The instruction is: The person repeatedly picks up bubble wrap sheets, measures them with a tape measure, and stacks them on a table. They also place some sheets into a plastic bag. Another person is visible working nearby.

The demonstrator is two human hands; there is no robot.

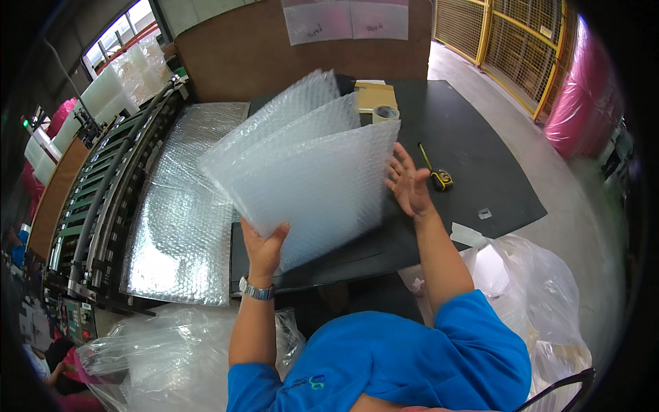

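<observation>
A fanned stack of clear bubble-wrap bags [316,189] is held up over the dark table in front of me. My left hand [263,247] grips its lower left edge, thumb on the near face and the fingers hidden behind. Beside the stack's right edge, my right hand [410,182] is raised with fingers spread and palm turned toward the bags. Whether its fingertips touch the edge I cannot tell. A yellow and black tape measure [441,180], its blade partly out, lies just right of that hand. Behind the stack stands a roll of tape [386,115].
To the left, a silvery bubble-wrap sheet [182,206] lies next to a roller conveyor [103,199]. Cardboard [375,96] sits at the back of the dark table [480,151]. Loose clear plastic bags [171,357] are heaped on both sides of me. A yellow mesh fence [515,48] stands beyond.
</observation>
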